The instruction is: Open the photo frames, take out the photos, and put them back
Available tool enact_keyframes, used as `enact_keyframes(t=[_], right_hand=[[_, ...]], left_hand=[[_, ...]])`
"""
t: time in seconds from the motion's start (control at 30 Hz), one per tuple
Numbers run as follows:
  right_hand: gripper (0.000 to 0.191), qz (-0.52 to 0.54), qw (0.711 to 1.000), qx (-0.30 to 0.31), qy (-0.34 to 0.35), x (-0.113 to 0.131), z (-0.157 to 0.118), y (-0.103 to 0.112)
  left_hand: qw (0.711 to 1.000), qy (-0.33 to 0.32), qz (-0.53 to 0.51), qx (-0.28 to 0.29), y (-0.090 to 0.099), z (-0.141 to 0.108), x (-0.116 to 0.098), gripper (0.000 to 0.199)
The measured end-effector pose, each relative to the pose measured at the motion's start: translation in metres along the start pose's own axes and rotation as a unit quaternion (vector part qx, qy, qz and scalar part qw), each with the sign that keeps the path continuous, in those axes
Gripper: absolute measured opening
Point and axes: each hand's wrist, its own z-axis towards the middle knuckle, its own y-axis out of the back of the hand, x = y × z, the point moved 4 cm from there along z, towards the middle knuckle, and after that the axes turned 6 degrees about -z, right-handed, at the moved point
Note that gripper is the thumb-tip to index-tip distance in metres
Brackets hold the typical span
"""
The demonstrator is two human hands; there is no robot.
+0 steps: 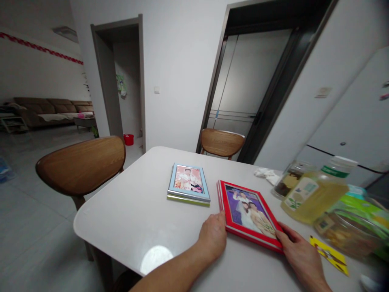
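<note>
A red picture frame (243, 233) with a photo of several people lies on the white table, apparently on top of another frame. My left hand (213, 235) grips its near left corner, fingers wrapped at the edge. At the near right corner, my right hand (299, 251) holds the same red frame, with the thumb on its edge. To the left, a light blue picture frame (187, 180) showing a portrait rests on a yellow-green frame (188, 199). Neither hand touches that pair.
On the right of the white table (121, 219) stand an oil bottle (316, 194), a glass jar (291, 178), a clear food container (343, 235) and a yellow card (330, 255). White tissue (267, 175) lies behind. Wooden chairs (85, 164) stand at the left and far edges.
</note>
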Motion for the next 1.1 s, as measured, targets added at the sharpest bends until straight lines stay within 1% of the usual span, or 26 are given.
enact_keyframes(t=[0.13, 0.2, 0.23, 0.27, 0.3, 0.37, 0.4, 0.43, 0.5, 0.57, 0.6, 0.67, 0.73, 0.77, 0.83, 0.9, 1.0, 1.1], right_hand=[[0.051, 0.02, 0.999, -0.016, -0.02, -0.004, -0.002, 0.0], [0.051, 0.038, 0.998, -0.043, -0.019, -0.005, -0.007, 0.004], [0.051, 0.045, 0.996, -0.071, -0.003, -0.003, -0.01, 0.008], [0.051, 0.05, 0.992, -0.108, 0.029, 0.001, -0.015, 0.012], [0.051, 0.054, 0.984, -0.151, 0.076, 0.009, -0.022, 0.016], [0.047, 0.063, 0.953, -0.225, 0.195, 0.032, -0.041, 0.019], [0.044, 0.071, 0.933, -0.245, 0.255, 0.048, -0.053, 0.017], [0.04, 0.082, 0.914, -0.248, 0.31, 0.065, -0.065, 0.012], [0.033, 0.106, 0.882, -0.215, 0.406, 0.104, -0.087, -0.004], [0.031, 0.115, 0.858, -0.159, 0.475, 0.145, -0.104, -0.024], [0.032, 0.109, 0.854, -0.138, 0.49, 0.164, -0.108, -0.034], [0.035, 0.081, 0.858, -0.104, 0.497, 0.197, -0.111, -0.052], [0.039, 0.04, 0.868, -0.078, 0.489, 0.22, -0.106, -0.067], [0.04, 0.022, 0.871, -0.068, 0.486, 0.228, -0.103, -0.073], [0.04, 0.001, 0.871, -0.053, 0.489, 0.238, -0.098, -0.084], [0.04, -0.004, 0.867, -0.049, 0.496, 0.24, -0.097, -0.092], [0.04, -0.005, 0.865, -0.05, 0.499, 0.234, -0.101, -0.1], [0.038, 0.001, 0.864, -0.05, 0.501, 0.226, -0.109, -0.101]], left_hand=[[1.0, -0.017, -0.012, -0.016, 0.001, -0.006, 0.003, 0.049], [0.999, -0.022, -0.013, -0.033, 0.009, -0.011, 0.008, 0.05], [0.999, -0.021, -0.01, -0.044, 0.016, -0.014, 0.013, 0.051], [0.998, -0.019, -0.006, -0.057, 0.025, -0.016, 0.019, 0.051], [0.997, -0.014, 0.001, -0.072, 0.036, -0.018, 0.026, 0.052], [0.994, -0.003, 0.016, -0.104, 0.061, -0.023, 0.043, 0.053], [0.992, 0.005, 0.024, -0.121, 0.074, -0.025, 0.053, 0.053], [0.99, 0.013, 0.032, -0.136, 0.086, -0.028, 0.063, 0.052], [0.987, 0.027, 0.043, -0.155, 0.104, -0.033, 0.08, 0.051], [0.984, 0.039, 0.05, -0.166, 0.112, -0.039, 0.094, 0.05], [0.983, 0.046, 0.051, -0.17, 0.114, -0.041, 0.099, 0.05], [0.981, 0.062, 0.049, -0.18, 0.114, -0.042, 0.107, 0.051], [0.978, 0.078, 0.042, -0.187, 0.113, -0.042, 0.112, 0.054], [0.978, 0.085, 0.036, -0.189, 0.112, -0.041, 0.113, 0.055], [0.977, 0.096, 0.021, -0.191, 0.112, -0.039, 0.114, 0.056], [0.976, 0.103, 0.004, -0.191, 0.113, -0.038, 0.114, 0.056], [0.973, 0.114, -0.023, -0.197, 0.116, -0.039, 0.115, 0.055], [0.967, 0.131, -0.054, -0.213, 0.119, -0.04, 0.117, 0.051]])
